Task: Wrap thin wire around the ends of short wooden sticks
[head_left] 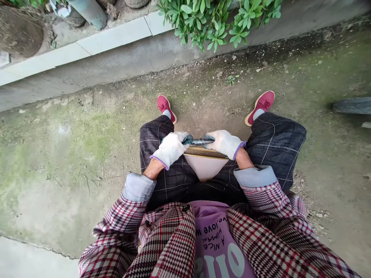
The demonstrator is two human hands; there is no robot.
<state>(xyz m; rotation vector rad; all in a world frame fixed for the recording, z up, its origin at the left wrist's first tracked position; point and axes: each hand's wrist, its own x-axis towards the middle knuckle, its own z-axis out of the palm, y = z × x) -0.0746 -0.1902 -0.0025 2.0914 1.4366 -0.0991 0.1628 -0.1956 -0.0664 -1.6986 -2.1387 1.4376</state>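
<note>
My left hand (173, 148), in a white work glove with a green palm and purple cuff, is closed round the left end of a short grey rod with a ridged or wound middle (199, 142). My right hand (225, 143), gloved alike, grips the other end. Both fists hold the rod level between my knees, and their fingers partly hide it. Just below, a pale pinkish panel with a gold-coloured edge (206, 166) shows between my thighs. Whether the rod touches or joins this panel I cannot tell.
Bare, mossy ground (95, 143) surrounds my red shoes. Ahead runs a low concrete wall with a white tiled top (116, 36). A leafy green shrub (214, 23) overhangs it, and a grey pipe (89, 13) stands behind. At far right lies a blurred dark object (352, 105).
</note>
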